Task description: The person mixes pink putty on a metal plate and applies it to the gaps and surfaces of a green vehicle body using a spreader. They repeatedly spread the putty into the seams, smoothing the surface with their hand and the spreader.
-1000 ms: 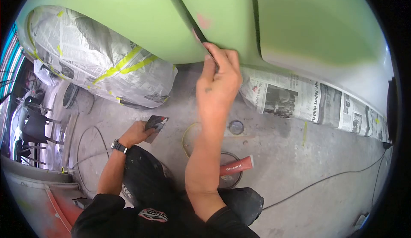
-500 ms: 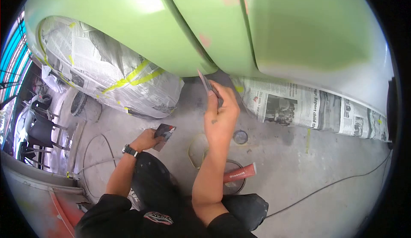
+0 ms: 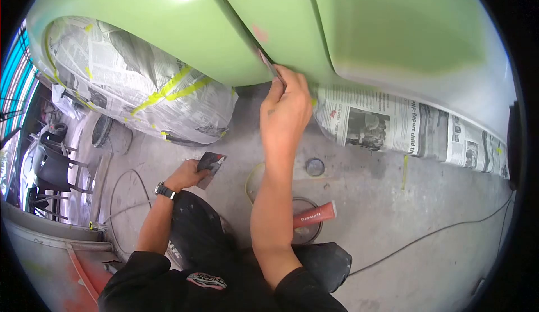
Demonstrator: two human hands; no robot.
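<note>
Pinching a thin putty spreader (image 3: 268,65) whose blade runs up-left along the green car's panel seam (image 3: 236,23) just above it, the right hand (image 3: 285,110) works, while the left hand (image 3: 188,176), lower-left, grips a putty-smeared mixing board (image 3: 211,163).

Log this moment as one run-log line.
right hand: spreader blade on green car panel seam | left hand: holds putty board | tube on floor

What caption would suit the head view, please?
Right hand presses thin metal spreader against green car body panel.
</note>
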